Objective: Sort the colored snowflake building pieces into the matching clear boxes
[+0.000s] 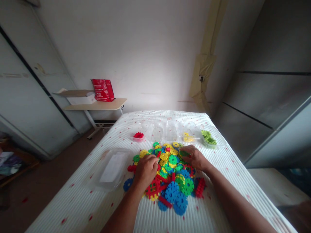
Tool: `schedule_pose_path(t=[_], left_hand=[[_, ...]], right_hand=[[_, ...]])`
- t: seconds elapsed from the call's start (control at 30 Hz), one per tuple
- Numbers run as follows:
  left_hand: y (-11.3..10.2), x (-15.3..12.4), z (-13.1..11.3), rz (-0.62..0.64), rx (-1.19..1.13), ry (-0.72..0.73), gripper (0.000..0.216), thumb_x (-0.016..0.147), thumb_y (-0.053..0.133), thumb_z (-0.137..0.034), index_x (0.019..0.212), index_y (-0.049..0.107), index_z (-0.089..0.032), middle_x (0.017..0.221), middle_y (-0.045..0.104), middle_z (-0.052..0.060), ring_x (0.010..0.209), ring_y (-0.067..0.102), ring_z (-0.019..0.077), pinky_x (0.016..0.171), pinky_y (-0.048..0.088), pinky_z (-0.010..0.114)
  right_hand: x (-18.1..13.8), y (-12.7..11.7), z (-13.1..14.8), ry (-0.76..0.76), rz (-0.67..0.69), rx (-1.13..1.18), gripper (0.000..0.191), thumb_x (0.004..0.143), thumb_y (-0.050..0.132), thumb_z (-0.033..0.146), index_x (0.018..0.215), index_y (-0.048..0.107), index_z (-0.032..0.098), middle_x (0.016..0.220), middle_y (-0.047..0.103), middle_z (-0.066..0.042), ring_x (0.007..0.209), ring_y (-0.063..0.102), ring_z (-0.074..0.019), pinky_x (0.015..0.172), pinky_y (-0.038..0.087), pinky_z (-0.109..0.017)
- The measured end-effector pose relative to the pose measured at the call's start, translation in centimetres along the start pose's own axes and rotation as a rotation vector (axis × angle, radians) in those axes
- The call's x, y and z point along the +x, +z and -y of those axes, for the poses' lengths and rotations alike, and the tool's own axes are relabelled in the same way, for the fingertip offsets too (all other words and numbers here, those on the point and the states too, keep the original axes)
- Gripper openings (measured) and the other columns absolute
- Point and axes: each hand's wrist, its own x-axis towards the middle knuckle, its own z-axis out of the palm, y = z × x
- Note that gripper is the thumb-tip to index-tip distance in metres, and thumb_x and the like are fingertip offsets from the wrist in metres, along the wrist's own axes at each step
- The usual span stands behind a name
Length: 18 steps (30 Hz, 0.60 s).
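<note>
A heap of plastic snowflake discs and bars in blue, green, yellow and red lies before me; a large blue disc [171,192] is at its near side. My left hand [146,170] rests at the heap's left part, fingers curled inward; anything in them is hidden. Beneath that hand is a red lattice piece [153,187]. Over the heap's far right part, my right hand [196,158] reaches in with thumb and fingers apart, and a green disc shows between them. A red toothed bar [200,187] lies at the right edge of the heap.
Behind the heap stand clear tubs in a row: one with red pieces [138,135], one with yellow pieces [187,137], one with lime-green pieces [208,138]. A clear plastic lid or tray [103,183] with white paper lies left. Farther back, a side table [107,105] holds a red bag [103,90].
</note>
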Motion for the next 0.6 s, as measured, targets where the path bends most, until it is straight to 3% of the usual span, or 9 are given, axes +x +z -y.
schedule_pose_path(t=[0.37, 0.6], left_hand=[[0.2, 0.0, 0.2, -0.003, -0.017, 0.003, 0.025, 0.083, 0.046, -0.012, 0.089, 0.069, -0.018, 0.093, 0.069, 0.006, 0.091, 0.062, 0.0201, 0.084, 0.049, 0.036], [0.2, 0.1, 0.2, -0.013, -0.015, 0.010, 0.026, 0.082, 0.045, -0.012, 0.089, 0.069, -0.018, 0.094, 0.069, 0.006, 0.091, 0.062, 0.0205, 0.084, 0.049, 0.036]], right_hand=[[-0.5, -1.6, -2.4, 0.008, -0.067, -0.014, 0.036, 0.071, 0.064, 0.030, 0.106, 0.069, 0.019, 0.105, 0.069, -0.010, 0.096, 0.062, -0.0257, 0.084, 0.049, -0.038], [-1.0, -2.2, -3.8, 0.013, -0.087, -0.196, 0.031, 0.072, 0.062, 0.024, 0.101, 0.070, 0.017, 0.100, 0.069, -0.011, 0.095, 0.060, -0.0271, 0.085, 0.048, -0.041]])
